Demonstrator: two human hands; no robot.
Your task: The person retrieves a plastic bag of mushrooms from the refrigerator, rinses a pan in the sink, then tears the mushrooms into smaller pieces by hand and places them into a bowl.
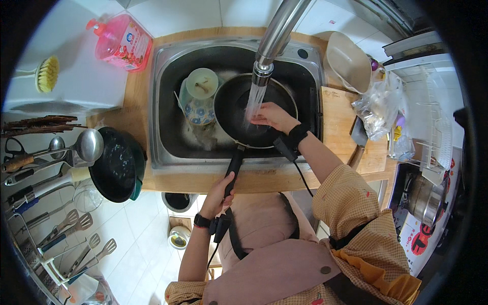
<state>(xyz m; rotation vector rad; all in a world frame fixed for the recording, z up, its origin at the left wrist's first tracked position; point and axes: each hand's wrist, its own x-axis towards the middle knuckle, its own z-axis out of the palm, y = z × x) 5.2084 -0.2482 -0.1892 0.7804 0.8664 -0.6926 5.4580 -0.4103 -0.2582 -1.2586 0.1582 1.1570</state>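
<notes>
A black frying pan (232, 101) rests in the sink (179, 152), its handle reaching over the front rim. Around that handle my left hand (218, 194) is closed. Water pours from the metal faucet (264, 61) into the pan. My right hand (275, 117) is in the stream above the pan's inside, fingers bent; whether anything lies under the fingertips is hidden. Left of the pan sit a pale bowl (202, 83) with a bit of residue and a blue-flowered dish (200, 111).
A pink soap pump bottle (127, 44) stands behind left. At left are a dark green pot (118, 164) and hanging utensils (89, 145). On the right, a cutting board (335, 126) bears a cleaver (358, 133), near plastic bags (381, 103) and a beige basin (347, 57).
</notes>
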